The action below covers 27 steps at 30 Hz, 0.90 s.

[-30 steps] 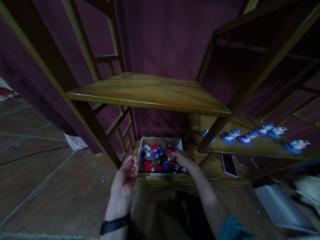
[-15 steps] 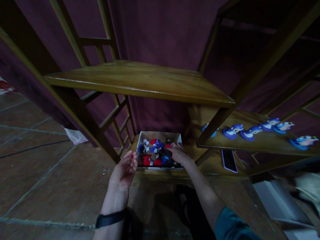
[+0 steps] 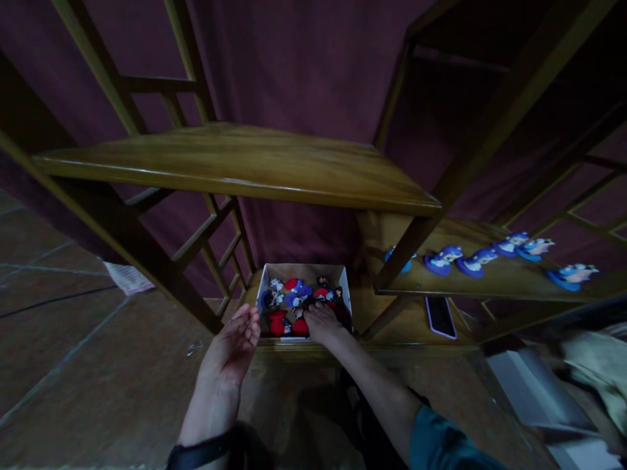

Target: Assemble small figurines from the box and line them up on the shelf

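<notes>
A white cardboard box (image 3: 304,269) sits on the lowest wooden shelf, filled with several small red, blue and black figurines (image 3: 292,301). My right hand (image 3: 323,323) reaches into the box's front right part and rests on the figurines; whether it grips one is hidden under the fingers. My left hand (image 3: 230,346) hovers just left of the box's front corner, palm turned inward, fingers apart, holding nothing. A black band circles my left wrist.
A broad wooden shelf (image 3: 235,166) overhangs the box. To the right, a lower shelf (image 3: 490,277) carries a row of blue figurines (image 3: 443,259). A phone (image 3: 439,316) lies on the bottom board right of the box. Slanted wooden posts flank the box. Tiled floor spreads left.
My right hand has slid from the box's right side toward its front middle. My left hand stays beside the box. The view has shifted slightly right.
</notes>
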Available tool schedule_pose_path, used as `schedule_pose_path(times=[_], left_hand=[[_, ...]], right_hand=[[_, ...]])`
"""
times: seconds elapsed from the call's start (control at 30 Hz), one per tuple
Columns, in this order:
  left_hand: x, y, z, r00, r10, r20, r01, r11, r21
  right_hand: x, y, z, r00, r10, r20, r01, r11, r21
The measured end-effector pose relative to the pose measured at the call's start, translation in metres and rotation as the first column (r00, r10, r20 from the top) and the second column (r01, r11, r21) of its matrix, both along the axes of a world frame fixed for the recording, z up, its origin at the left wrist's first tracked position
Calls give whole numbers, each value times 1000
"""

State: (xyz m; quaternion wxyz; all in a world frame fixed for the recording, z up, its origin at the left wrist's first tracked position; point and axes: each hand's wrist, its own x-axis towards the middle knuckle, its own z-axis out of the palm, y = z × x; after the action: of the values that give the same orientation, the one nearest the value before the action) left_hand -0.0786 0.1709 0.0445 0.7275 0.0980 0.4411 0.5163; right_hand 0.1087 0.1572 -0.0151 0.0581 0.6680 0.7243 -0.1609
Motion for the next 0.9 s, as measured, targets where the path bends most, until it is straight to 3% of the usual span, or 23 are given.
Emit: schedule_pose_path(times=[0.2, 0.33, 0.4, 0.5, 0.6, 0.67, 0.77, 0.9], left_hand=[[4, -2, 1, 1000, -9, 5, 9, 1000, -9], [7, -1, 0, 1000, -7, 4, 7, 1000, -25], [8, -1, -4, 1000, -10, 13, 10, 1000, -16], [14, -3, -12, 999, -45, 21, 45, 999, 4], [26, -7, -17, 994, -106, -4, 106, 994, -4], [34, -10, -19, 990, -142, -21, 141, 989, -43], [42, -11, -19, 983, -181, -9, 180, 980, -84], [44, -10, -21, 990, -144, -7, 143, 988, -57]], right_hand=[[17, 3, 8, 995, -23, -97, 26, 999, 22], [36, 10, 16, 937, -177, -301, 219, 970, 109], [42, 15, 14, 855, -254, -451, 343, 931, 126], [43, 22, 5, 669, -307, -677, 454, 890, 44], [35, 25, 1, 460, -266, -847, 444, 895, -40], [27, 22, 6, 405, -178, -897, 389, 921, -7], [14, 11, 22, 513, 4, -858, 270, 948, 166], [1, -6, 42, 729, 173, -662, 128, 916, 379]])
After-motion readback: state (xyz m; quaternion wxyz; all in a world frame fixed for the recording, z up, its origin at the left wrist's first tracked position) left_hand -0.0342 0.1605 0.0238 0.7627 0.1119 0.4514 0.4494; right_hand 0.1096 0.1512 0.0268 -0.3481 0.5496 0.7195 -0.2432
